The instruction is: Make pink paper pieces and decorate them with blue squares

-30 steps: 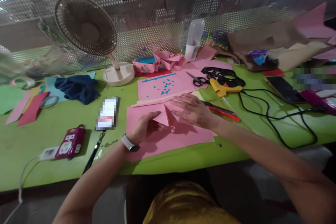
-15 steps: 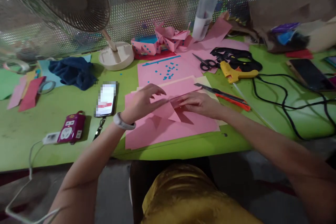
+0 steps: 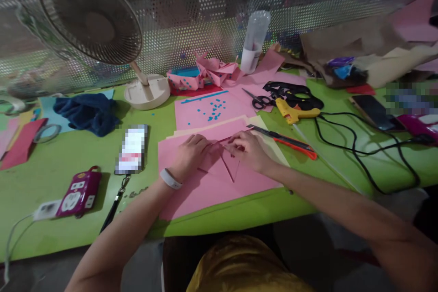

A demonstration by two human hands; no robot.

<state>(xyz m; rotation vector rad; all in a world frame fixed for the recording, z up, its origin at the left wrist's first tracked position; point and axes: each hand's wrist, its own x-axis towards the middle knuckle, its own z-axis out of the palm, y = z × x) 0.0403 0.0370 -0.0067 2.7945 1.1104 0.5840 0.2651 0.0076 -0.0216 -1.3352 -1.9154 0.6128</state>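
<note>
A folded piece of pink paper [image 3: 219,167] lies on larger pink sheets [image 3: 191,198] in front of me, its creased flaps meeting near the middle. My left hand [image 3: 192,154] is closed on its left side, fingers bent together at the upper edge. With thumb and fingers pinched, my right hand [image 3: 249,149] holds the upper right part of the same paper. The fingertips of both hands come close together at the top fold. Just beyond the right hand lies an orange and black utility knife [image 3: 284,139]. Cream paper [image 3: 273,143] shows beneath the pink sheets.
Behind the sheets are small blue paper bits [image 3: 215,110], pink folded paper pieces [image 3: 219,72], scissors [image 3: 260,100] and a yellow glue gun [image 3: 294,112] with a cord. A phone [image 3: 132,149], purple box [image 3: 79,192], blue cloth [image 3: 89,112] and fan [image 3: 147,93] stand left.
My left hand has lowered from a raised, spread pose onto the folded paper. My right hand has pinched its upper edge, and the flaps lie flatter. The camera view has shifted.
</note>
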